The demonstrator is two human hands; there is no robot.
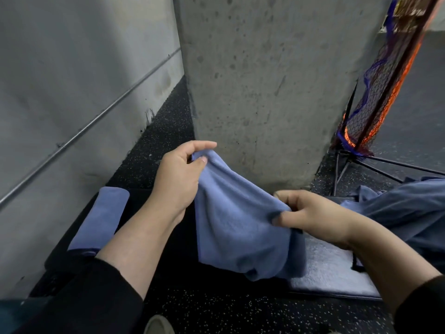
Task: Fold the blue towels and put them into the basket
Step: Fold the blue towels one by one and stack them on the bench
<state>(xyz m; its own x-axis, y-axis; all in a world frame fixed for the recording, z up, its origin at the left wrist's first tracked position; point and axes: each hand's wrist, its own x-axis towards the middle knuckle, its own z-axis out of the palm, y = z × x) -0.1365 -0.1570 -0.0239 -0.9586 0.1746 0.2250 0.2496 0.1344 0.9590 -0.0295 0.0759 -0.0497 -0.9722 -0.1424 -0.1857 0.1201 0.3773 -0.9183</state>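
wall [72,80]: grey, left of the pillar, with a thin rail running slantwise across it.
folded towel [100,219]: blue, lying lengthwise in the dark basket, left of the pillar and below the wall.
basket [60,249]: black, low on the floor left of the pillar; its edges are hard to make out against the dark floor.
left hand [179,175]: raised in front of the pillar's lower left side; thumb and fingers pinch one upper corner of the towel.
towel [238,225]: blue, held up in the air in front of the pillar's foot, sagging between the two hands, its lower edge hanging loose and rumpled.
pillar [265,80]: bare concrete, upright, middle of the view.
right hand [310,216]: lower than the left, in front of the pillar's right corner; fingers curled and clamped on the towel's other upper edge.
mat [332,271]: pale blue-grey, flat on the floor below the right hand, near the pillar's right foot.
pile [409,206]: loose blue towels heaped right of the pillar, behind the right wrist.
net [385,80]: orange and dark mesh on a black stand, leaning right of the pillar.
shoe [159,325]: pale toe at the bottom edge, below the pillar.
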